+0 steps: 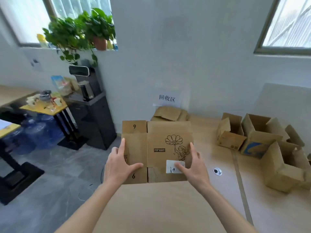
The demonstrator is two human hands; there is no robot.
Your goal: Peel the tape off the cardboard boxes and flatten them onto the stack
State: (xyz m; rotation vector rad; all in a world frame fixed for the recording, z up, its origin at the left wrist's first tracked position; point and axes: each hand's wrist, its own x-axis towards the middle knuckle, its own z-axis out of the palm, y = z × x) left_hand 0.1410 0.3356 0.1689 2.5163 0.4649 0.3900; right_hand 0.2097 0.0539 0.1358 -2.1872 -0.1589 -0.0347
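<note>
**Flattened box held in both hands, near the stack**

Flattened cardboard box (157,151) sits centre frame, held up flat in front of the person. Print on it: flower-and-figure drawing, "POP MART" logo, digits 9 and 6 on the left flaps, white label (175,166) at lower right.

Left hand (119,165): grip on the box's left edge, fingers running up the edge, thumb laid across the face. Right hand (193,167): same on the right edge, thumb resting on the white label. Both grips closed on the board.

Stack of flattened boxes (170,113) lies just beyond the held box, against the far wall, under a paper sign (167,98).

Right side: several open, unflattened boxes (252,140) grouped on the brown floor covering (159,207). Tape roll (217,171) lies on the covering between the held box and that group.

Left: black dispenser unit (94,115), yellow table (47,105) with clutter, potted plants (84,29) on the windowsill.
</note>
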